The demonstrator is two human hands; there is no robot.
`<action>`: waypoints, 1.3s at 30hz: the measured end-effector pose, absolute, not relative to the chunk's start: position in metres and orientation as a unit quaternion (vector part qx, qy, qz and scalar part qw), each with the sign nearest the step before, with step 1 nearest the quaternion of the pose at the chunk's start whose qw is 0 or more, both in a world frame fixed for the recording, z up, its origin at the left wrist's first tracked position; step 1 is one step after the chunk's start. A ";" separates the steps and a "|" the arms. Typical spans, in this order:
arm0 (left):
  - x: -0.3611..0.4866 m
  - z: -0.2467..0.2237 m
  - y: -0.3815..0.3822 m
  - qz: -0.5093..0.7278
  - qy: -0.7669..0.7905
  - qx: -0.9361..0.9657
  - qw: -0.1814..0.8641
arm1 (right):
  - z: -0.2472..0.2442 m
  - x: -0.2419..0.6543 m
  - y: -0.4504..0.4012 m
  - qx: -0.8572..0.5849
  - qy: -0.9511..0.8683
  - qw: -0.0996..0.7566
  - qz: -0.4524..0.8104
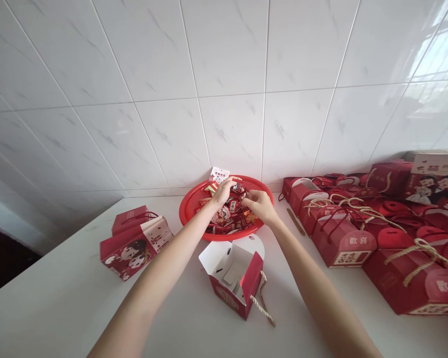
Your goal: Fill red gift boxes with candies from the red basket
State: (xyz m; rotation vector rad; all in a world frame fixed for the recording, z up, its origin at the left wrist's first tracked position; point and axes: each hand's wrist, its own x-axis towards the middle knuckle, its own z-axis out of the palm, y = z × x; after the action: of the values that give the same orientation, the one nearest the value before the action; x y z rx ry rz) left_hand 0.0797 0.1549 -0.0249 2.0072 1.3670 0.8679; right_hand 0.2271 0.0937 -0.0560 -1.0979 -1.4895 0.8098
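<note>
Whether either grip is clamped on anything I cannot tell — the left hand point(223, 192), fingers bent, and the right hand point(261, 205), thumb near its fingers, reach among small, glossy red packets point(224, 215) in a red plastic mesh basket point(185, 211). Just in front of it — between the forearms — an open red cardboard box point(231, 278), white inside, stands on the white table point(59, 293).

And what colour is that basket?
The basket is bright red; the head view shows it best.
</note>
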 end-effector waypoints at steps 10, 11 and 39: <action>0.068 -0.032 0.154 0.246 0.577 0.756 0.186 | -0.052 0.229 0.091 -0.436 -0.590 0.572 0.366; 0.069 -0.032 0.153 0.223 0.569 0.769 0.189 | -0.052 0.229 0.091 -0.435 -0.587 0.575 0.368; 0.070 -0.031 0.135 -0.083 0.583 0.755 0.287 | -0.055 0.230 0.094 -0.422 -0.512 0.617 0.423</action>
State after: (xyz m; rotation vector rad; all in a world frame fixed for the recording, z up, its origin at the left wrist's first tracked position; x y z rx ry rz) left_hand 0.0698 0.1347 -0.0314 2.0176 1.5590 -0.2231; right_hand 0.2296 0.0938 -0.0550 -0.9708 -1.1791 0.9731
